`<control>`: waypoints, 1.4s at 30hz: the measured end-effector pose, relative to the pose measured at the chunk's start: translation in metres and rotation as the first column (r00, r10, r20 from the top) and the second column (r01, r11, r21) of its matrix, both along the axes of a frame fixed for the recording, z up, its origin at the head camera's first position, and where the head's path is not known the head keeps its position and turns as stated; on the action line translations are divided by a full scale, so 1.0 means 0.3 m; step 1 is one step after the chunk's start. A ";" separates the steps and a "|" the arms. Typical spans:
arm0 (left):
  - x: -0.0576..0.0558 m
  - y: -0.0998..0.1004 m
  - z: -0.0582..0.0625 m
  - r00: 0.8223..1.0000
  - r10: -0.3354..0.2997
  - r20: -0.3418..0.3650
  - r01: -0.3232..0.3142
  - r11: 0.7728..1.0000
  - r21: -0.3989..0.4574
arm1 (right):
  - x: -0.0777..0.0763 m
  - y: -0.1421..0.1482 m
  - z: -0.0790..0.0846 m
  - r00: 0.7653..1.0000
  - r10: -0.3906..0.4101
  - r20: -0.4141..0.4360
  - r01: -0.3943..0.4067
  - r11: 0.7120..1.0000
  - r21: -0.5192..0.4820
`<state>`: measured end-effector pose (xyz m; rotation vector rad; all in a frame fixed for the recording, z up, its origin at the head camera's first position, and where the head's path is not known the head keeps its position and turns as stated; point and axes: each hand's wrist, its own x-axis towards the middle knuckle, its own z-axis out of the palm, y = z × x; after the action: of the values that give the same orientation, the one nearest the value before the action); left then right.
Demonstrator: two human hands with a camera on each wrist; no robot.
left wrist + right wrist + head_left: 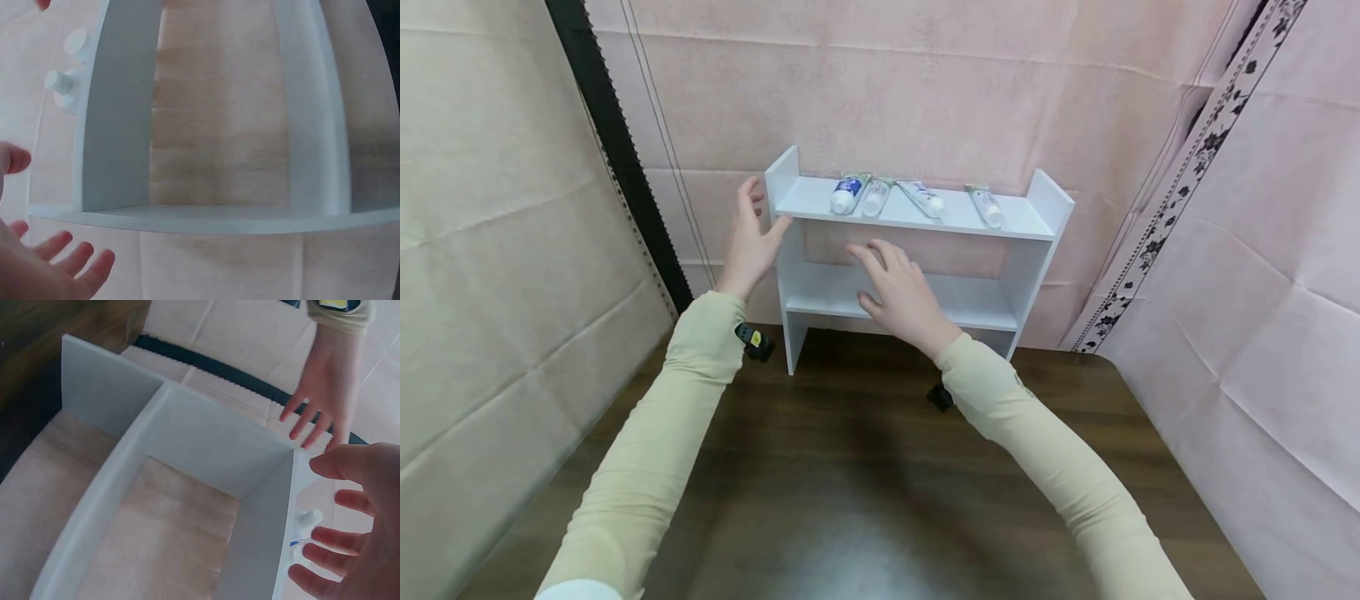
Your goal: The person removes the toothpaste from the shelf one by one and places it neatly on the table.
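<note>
White shelf [977,300], four tubes [877,197] atop, left grip [752,246] nearby

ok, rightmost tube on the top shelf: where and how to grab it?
Probably best pinched across the tube's rounded body just behind its white cap, from the front and above: it lies cap forward, with bare shelf on both sides.
</note>
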<state>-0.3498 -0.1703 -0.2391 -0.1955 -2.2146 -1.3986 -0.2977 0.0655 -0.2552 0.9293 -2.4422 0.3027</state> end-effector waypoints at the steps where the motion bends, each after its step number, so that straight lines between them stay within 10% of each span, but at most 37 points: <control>1: -0.004 -0.001 0.012 1.000 -0.012 0.001 0.012 1.000 -0.019 | -0.007 -0.005 0.004 1.000 -0.003 -0.009 0.003 1.000 -0.002; 14: -0.067 -0.034 0.127 0.999 0.017 0.028 -0.014 0.997 -0.081 | -0.063 -0.073 0.080 0.999 -0.031 -0.038 0.034 0.995 0.092; 26: -0.136 -0.047 0.039 0.998 -0.063 -0.001 0.063 0.991 0.122 | -0.180 -0.159 0.188 0.989 -0.137 0.055 0.127 0.981 0.145; 36: -0.146 -0.001 0.055 1.000 0.018 0.016 -0.019 0.999 0.045 | -0.268 -0.149 0.211 0.958 -0.238 0.160 0.210 0.962 0.175; 42: -0.151 0.004 0.057 0.999 0.035 0.018 -0.035 0.999 0.039 | -0.265 -0.149 0.195 0.963 -0.255 0.086 0.240 0.959 0.150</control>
<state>-0.3950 -0.1692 -0.2222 -0.1305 -2.1920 -1.4293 -0.3772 0.0208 -0.1969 0.6653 -2.6697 0.0956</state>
